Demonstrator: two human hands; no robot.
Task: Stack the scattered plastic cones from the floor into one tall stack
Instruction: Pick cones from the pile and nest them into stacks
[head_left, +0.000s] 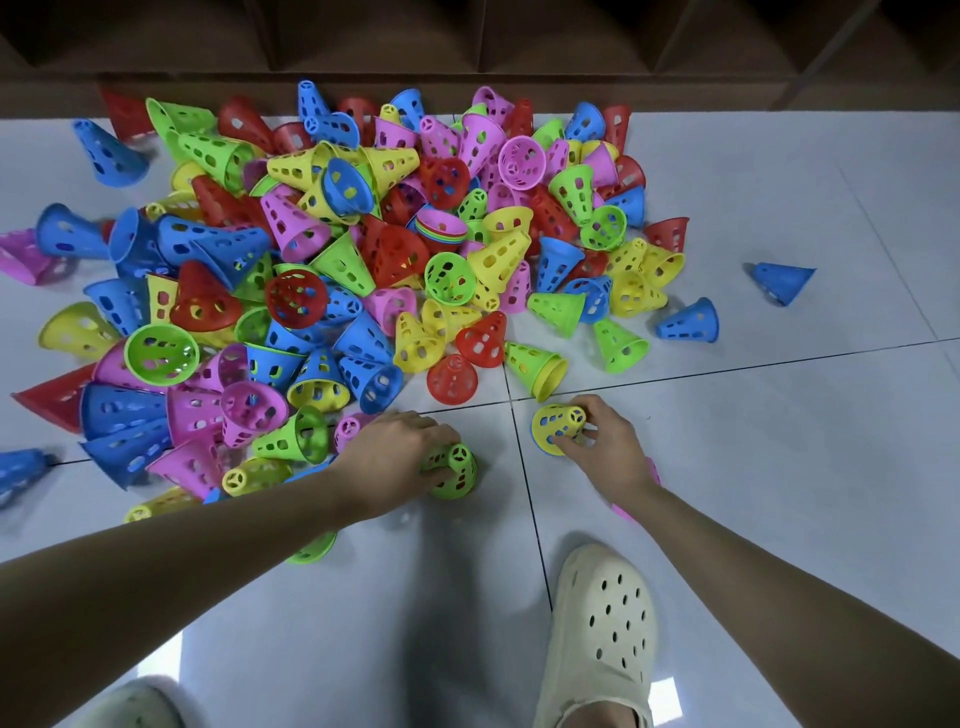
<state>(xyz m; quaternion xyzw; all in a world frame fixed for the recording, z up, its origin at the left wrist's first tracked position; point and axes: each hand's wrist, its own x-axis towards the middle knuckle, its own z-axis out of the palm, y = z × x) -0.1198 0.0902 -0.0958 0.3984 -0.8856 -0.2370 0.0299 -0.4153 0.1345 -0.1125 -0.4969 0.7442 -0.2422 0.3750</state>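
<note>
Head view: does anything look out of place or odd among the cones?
Mostly an expected jumble. One blue cone lies on its side far right of the pile, well apart. A pink cone is half hidden under the right forearm. Nothing looks damaged.

cone pile (337, 249) behind hands, shoe (602, 623) nearest

Glossy perforated plastic cones (332, 270), glossy smooth floor tiles (779, 441), matt foam clog (602, 634)

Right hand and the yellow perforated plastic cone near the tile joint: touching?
Touching. The head view shows the right hand with its fingers curled round the yellow perforated plastic cone, gripping its side.
</note>
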